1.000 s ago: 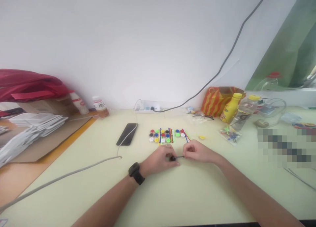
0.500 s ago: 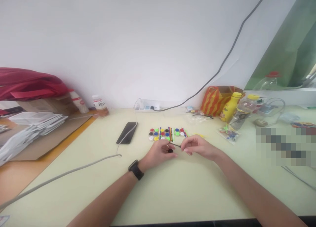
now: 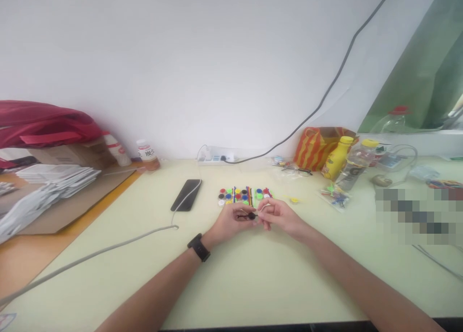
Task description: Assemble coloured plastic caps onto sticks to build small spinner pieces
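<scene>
My left hand (image 3: pixel 228 222), with a black watch (image 3: pixel 198 247) on the wrist, is closed on a small black disc (image 3: pixel 252 216). A thin black stick (image 3: pixel 241 217) lies in line with the disc and shows on its left side. My right hand (image 3: pixel 278 216) meets the left one and pinches the stick's other end at the disc's right; the fingertips partly hide it. Just beyond my hands lie rows of small coloured discs (image 3: pixel 229 196) with coloured sticks (image 3: pixel 249 193) beside them. A few yellow pieces (image 3: pixel 293 200) rest to the right.
A black phone (image 3: pixel 185 195) with a white cable (image 3: pixel 137 234) over it lies on the left. By the wall stand a power strip (image 3: pixel 215 159), a drink bottle (image 3: pixel 147 154), a striped bag (image 3: pixel 314 146) and a yellow bottle (image 3: pixel 336 157). A bag of coloured pieces (image 3: pixel 336 197) lies right.
My right hand has moved left, close against my left hand. The black stick, earlier stretched between the hands above the disc, now lines up with the disc.
</scene>
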Demonstrator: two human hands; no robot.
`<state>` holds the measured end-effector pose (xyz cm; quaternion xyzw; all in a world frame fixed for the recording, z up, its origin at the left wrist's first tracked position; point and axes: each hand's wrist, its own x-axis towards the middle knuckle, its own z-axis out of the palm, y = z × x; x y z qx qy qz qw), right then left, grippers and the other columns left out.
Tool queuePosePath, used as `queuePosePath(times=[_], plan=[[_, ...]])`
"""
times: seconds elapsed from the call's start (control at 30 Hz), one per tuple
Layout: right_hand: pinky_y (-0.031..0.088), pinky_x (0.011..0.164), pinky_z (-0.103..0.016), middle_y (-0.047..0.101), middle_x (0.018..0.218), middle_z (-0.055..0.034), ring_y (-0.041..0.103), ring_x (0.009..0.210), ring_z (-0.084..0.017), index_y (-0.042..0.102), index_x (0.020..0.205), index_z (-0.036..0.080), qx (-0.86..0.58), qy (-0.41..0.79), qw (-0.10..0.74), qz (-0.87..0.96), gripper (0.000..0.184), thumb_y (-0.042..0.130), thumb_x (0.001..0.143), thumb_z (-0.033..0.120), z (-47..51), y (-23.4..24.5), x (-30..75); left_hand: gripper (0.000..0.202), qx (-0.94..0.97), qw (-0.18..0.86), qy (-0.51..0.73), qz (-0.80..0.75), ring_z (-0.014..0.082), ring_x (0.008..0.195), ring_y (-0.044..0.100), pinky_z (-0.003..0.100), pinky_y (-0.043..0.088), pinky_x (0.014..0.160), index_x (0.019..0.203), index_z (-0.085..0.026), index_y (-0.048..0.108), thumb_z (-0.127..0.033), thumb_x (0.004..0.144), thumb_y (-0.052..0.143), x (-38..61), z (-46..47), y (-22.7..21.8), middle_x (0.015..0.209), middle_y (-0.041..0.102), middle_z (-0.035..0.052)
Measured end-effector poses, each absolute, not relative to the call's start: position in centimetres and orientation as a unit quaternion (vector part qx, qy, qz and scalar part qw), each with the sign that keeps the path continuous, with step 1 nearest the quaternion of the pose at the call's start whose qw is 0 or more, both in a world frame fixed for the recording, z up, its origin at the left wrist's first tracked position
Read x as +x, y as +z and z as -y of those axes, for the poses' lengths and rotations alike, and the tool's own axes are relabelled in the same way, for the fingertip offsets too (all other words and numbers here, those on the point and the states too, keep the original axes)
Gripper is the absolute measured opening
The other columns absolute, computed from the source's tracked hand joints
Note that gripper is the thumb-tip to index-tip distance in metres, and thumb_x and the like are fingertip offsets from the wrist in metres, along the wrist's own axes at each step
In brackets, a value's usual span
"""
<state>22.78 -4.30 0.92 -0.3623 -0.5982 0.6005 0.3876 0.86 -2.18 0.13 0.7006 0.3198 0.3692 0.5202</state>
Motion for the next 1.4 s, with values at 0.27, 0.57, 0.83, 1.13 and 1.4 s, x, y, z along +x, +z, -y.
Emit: queuePosePath(times=[0.27, 0.57, 0.83, 1.13, 1.4], plan=[[0.043, 0.053, -0.025, 0.073, 0.077, -0.0012, 0.059, 0.06, -0.014, 0.056, 0.097, 0.023, -0.373, 0.559, 0.401, 0.623, 0.042, 0.075, 0.083, 0.058, 4.5, 0.5, 22.2, 0.032, 0.698, 0.548, 0.348, -0.302, 0.0256, 0.094, 0.073, 0.039, 0.058, 0.089, 0.099, -0.014, 0.079, -0.036, 0.077, 0.087, 1.0, 2.5, 0.0, 0.097, 0.078, 0.0116], [0.044, 0.064, -0.028, 0.07, 0.08, -0.0014, 0.06, 0.07, -0.016, 0.058, 0.098, 0.023, -0.382, 0.502, 0.363, 0.686, 0.03, 0.069, 0.089, 0.05, 5.0, 1.3, 22.7, 0.037, 0.686, 0.566, 0.348, -0.297, 0.0258, 0.091, 0.074, 0.038, 0.059, 0.087, 0.1, -0.013, 0.078, -0.04, 0.076, 0.088, 1.0, 2.6, 0.2, 0.096, 0.078, 0.0122], [0.033, 0.054, -0.026, 0.051, 0.064, 0.0051, 0.046, 0.058, -0.014, 0.058, 0.093, 0.023, -0.445, 0.378, 0.34, 0.737, 0.02, 0.064, 0.091, 0.042, 4.5, 0.9, 23.1, 0.033, 0.698, 0.535, 0.36, -0.311, 0.025, 0.096, 0.072, 0.036, 0.057, 0.088, 0.109, -0.014, 0.076, -0.039, 0.089, 0.077, 1.2, 2.9, 0.1, 0.105, 0.076, 0.0131], [0.035, 0.059, -0.026, 0.055, 0.074, 0.002, 0.047, 0.065, -0.014, 0.06, 0.09, 0.021, -0.423, 0.408, 0.321, 0.743, 0.018, 0.053, 0.098, 0.035, 5.9, 0.9, 22.0, 0.019, 0.762, 0.434, 0.343, -0.338, 0.0215, 0.095, 0.07, 0.033, 0.057, 0.086, 0.106, -0.018, 0.075, -0.033, 0.095, 0.069, -0.7, 3.8, 0.7, 0.104, 0.074, 0.0082], [0.04, 0.064, -0.028, 0.06, 0.078, 0.0, 0.051, 0.07, -0.015, 0.064, 0.092, 0.02, -0.407, 0.41, 0.356, 0.734, 0.019, 0.056, 0.098, 0.036, 6.5, 1.1, 21.7, 0.016, 0.837, 0.32, 0.331, -0.297, 0.0175, 0.088, 0.067, 0.029, 0.054, 0.079, 0.11, -0.021, 0.071, -0.028, 0.098, 0.063, -1.6, 4.6, 2.2, 0.098, 0.072, 0.0056]])
